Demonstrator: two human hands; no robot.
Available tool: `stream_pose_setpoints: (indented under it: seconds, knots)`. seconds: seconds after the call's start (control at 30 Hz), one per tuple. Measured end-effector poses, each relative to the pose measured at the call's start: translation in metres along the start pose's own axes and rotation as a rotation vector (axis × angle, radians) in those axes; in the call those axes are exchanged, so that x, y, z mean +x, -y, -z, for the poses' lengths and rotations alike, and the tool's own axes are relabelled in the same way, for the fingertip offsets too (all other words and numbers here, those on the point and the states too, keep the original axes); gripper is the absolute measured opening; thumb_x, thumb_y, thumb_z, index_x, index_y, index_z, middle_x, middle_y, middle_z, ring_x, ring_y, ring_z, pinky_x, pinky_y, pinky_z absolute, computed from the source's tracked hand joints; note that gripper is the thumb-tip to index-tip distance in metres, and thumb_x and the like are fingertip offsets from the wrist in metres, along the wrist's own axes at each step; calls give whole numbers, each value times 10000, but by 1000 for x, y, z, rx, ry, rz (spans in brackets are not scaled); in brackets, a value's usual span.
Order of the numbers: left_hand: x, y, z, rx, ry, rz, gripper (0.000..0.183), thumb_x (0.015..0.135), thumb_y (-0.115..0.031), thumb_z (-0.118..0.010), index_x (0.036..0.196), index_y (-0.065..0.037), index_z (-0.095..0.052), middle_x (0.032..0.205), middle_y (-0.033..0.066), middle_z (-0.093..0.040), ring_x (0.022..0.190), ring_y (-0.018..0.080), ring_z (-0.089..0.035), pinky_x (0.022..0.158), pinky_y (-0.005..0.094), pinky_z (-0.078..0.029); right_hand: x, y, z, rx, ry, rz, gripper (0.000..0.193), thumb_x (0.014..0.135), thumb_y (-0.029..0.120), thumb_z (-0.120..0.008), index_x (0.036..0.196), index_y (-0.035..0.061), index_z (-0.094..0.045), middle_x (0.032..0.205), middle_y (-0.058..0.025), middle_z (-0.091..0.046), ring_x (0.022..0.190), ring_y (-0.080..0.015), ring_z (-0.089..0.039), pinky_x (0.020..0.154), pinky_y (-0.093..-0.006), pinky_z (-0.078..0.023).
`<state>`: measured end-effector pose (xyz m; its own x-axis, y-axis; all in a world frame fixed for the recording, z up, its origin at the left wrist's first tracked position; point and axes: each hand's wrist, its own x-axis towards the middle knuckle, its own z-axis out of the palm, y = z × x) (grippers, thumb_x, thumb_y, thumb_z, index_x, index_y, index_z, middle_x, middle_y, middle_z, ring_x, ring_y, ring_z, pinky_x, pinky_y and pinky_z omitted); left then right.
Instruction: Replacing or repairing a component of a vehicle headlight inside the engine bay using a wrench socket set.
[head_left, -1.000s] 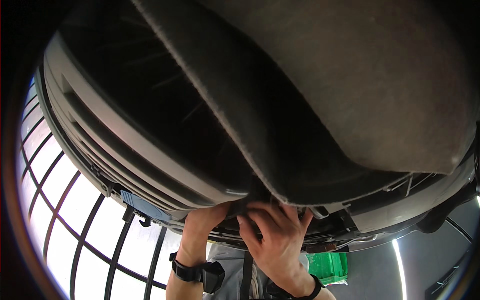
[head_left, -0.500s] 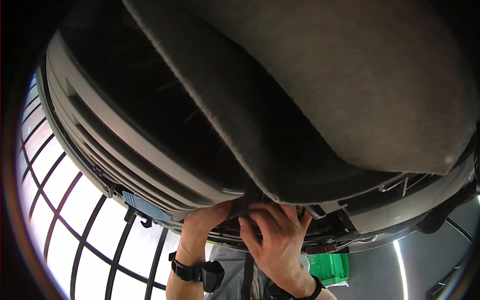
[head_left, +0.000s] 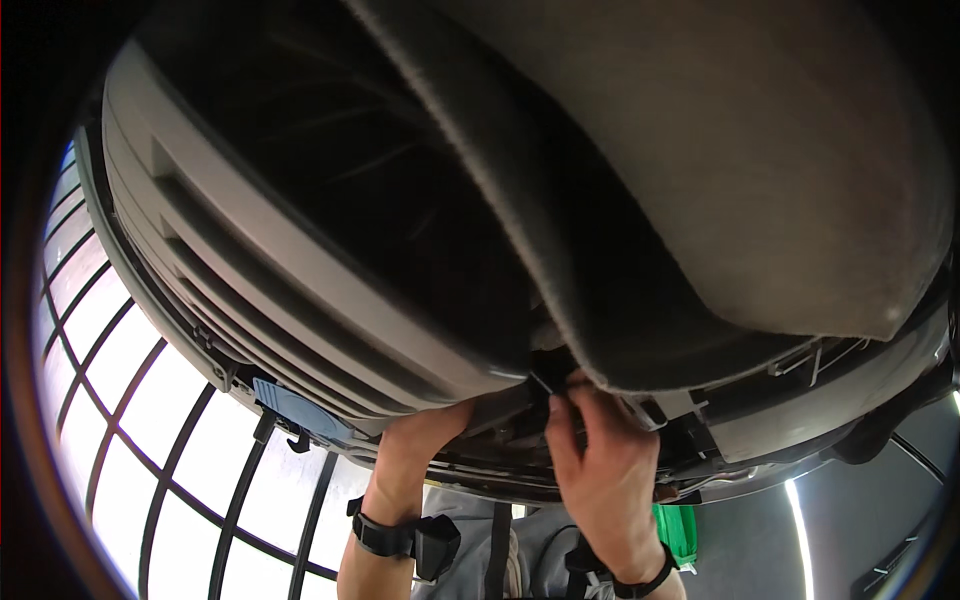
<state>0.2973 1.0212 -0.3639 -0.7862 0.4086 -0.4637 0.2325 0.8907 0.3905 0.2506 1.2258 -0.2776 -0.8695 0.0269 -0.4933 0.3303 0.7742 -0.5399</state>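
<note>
Where the liner hangs: grey and felt-like, it fills the upper right, its fuzzy edge sweeping from the top down to the right hand.
Panel: pale grey and slatted, curving from the upper left down to the left hand; a dark hollow parts it from the liner.
Grid: black bars against bright white, beyond the panel at lower left.
Clothes: grey, between the forearms at the bottom.
Right hand: just under the liner's lowest edge, fingers bent upward beside a dark part in the hollow.
Right grip: narrow, fingers close together, tips in shadow; whether they pinch the dark part, I cannot tell.
Left hand: raised to the panel's lower end, its fingers out of sight behind it.
Left grip: hidden, so I cannot tell what it holds.
Bin: green, partly covered by the right wrist.
Clip: blue, along the panel's outer rim, left of the left hand.
Straps: black, one on each wrist; the left one bears a dark block.
</note>
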Motion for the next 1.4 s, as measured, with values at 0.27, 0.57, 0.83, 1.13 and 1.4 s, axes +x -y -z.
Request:
stream_pose_setpoints:
  seconds: [0.27, 0.57, 0.83, 1.13, 1.4]
  knots:
    - [-15, -1, -10, 399, -11, -65, 336, 849, -158, -625, 1170, -140, -724, 1295, 53, -657, 1130, 199, -659, 769, 312, -594, 2, 0, 1, 75, 39, -77, 50, 905, 28, -636, 906, -17, -616, 876, -145, -642, 702, -353, -619, 634, -363, -490]
    - [-10, 3, -3, 367, -20, -111, 307, 888, -211, -609, 1167, -154, -724, 1308, 79, -645, 1108, 185, -670, 626, 270, -593, 0, -2, -4, 57, 10, -71, 45, 894, 16, -638, 890, -22, -615, 892, -141, -651, 722, -354, -632, 642, -367, -495]
    - [-7, -3, 5, 744, -28, -223, 346, 894, -232, -613, 1217, -140, -696, 1333, 42, -626, 1158, 194, -644, 871, 268, -572, 6, 12, 5, 144, 130, -89, 121, 828, 97, -718, 836, 14, -630, 938, -106, -649, 798, -317, -634, 731, -399, -503]
    - [-48, 30, -36, 400, 231, -478, 398, 991, -221, -467, 1324, -29, -572, 1354, 112, -573, 1276, 211, -541, 1059, 273, -459, 0, 38, -19, -60, 199, 158, 202, 795, 219, -756, 825, 72, -621, 1015, -36, -578, 944, -256, -577, 810, -422, -467]
    - [-27, 4, 3, -576, -40, 254, 193, 954, -193, -562, 1020, -74, -699, 867, 72, -683, 785, 217, -656, 686, 334, -514, -1, 44, -22, -79, 219, 171, 243, 762, 226, -795, 848, 66, -634, 1003, -50, -601, 953, -271, -579, 860, -438, -460]
